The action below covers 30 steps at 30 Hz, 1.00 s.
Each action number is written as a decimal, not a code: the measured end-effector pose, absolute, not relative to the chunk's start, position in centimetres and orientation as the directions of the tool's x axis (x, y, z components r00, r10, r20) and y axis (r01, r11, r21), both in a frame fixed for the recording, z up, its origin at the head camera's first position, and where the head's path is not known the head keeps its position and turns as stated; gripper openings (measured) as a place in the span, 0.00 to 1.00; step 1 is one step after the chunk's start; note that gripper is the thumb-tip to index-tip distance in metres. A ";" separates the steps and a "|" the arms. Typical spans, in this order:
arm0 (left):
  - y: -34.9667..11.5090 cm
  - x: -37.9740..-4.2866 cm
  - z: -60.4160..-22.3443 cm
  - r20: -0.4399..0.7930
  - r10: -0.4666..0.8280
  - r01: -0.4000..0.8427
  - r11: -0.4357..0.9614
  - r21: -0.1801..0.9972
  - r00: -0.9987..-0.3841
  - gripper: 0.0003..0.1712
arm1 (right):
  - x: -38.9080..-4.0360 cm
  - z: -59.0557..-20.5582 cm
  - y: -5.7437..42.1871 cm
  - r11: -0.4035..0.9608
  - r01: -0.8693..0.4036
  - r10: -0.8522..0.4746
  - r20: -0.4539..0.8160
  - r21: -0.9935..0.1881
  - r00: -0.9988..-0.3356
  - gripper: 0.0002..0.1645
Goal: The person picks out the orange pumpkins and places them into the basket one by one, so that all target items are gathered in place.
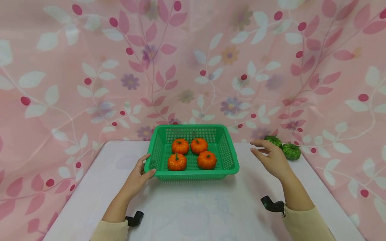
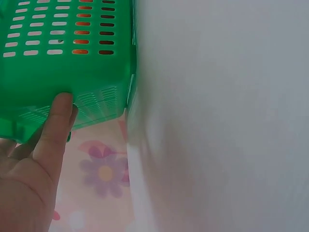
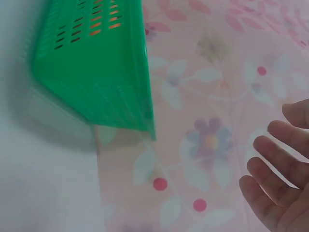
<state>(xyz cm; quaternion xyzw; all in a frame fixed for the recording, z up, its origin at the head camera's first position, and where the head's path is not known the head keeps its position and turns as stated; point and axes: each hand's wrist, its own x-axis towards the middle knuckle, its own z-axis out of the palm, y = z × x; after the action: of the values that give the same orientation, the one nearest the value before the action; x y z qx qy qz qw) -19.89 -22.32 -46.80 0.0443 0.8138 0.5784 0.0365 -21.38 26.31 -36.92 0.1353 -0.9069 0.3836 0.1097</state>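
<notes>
A green plastic basket (image 1: 193,173) with slotted walls stands on the white table. Inside it sit several small orange pumpkins (image 1: 206,160), stems up. My left hand (image 1: 135,182) holds the basket at its near left corner, the thumb on the near side and the fingers at the left rim. In the left wrist view, that thumb presses the outer wall, and the other fingers are partly hidden. Right of the basket, my right hand (image 1: 273,162) hovers above the table, fingers apart and lightly bent, holding nothing. Two mottled green pumpkins (image 1: 291,152) lie beyond it, one partly covered by the hand.
The white table (image 1: 193,207) ends at a pink floral cloth (image 1: 193,67) hanging right behind the basket. The basket's far edge stands close to this cloth. A black wrist camera (image 1: 272,204) juts inward from the right wrist, another (image 1: 135,219) from the left.
</notes>
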 end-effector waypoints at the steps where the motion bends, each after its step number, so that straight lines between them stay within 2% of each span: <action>1: -22.3 -19.9 -46.7 -0.006 0.113 0.032 0.334 0.942 -0.994 0.43 | -21.4 -37.0 26.6 0.667 -0.325 -0.150 0.307 -0.670 -0.940 0.23; 12: -22.5 -19.6 -46.0 0.008 0.117 0.055 0.400 0.915 -0.993 0.42 | -20.8 -38.2 29.5 0.695 -0.263 -0.015 0.353 -0.669 -0.936 0.23; 20: -22.9 -18.8 -45.8 0.048 0.157 0.111 0.420 0.901 -0.986 0.37 | -20.0 -39.4 31.9 0.733 -0.210 0.050 0.359 -0.647 -0.932 0.21; 30: -24.8 -17.4 -45.2 0.176 0.136 0.222 0.555 0.802 -0.975 0.35 | -19.6 -40.1 34.2 0.761 -0.190 0.056 0.354 -0.621 -0.934 0.22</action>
<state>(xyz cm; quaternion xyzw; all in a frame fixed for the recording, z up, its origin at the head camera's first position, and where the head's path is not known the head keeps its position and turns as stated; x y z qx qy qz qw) -17.39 -24.84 -45.19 0.1018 0.8804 0.4608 -0.0466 -19.63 34.22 -40.10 0.0365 -0.9211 0.3440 0.1786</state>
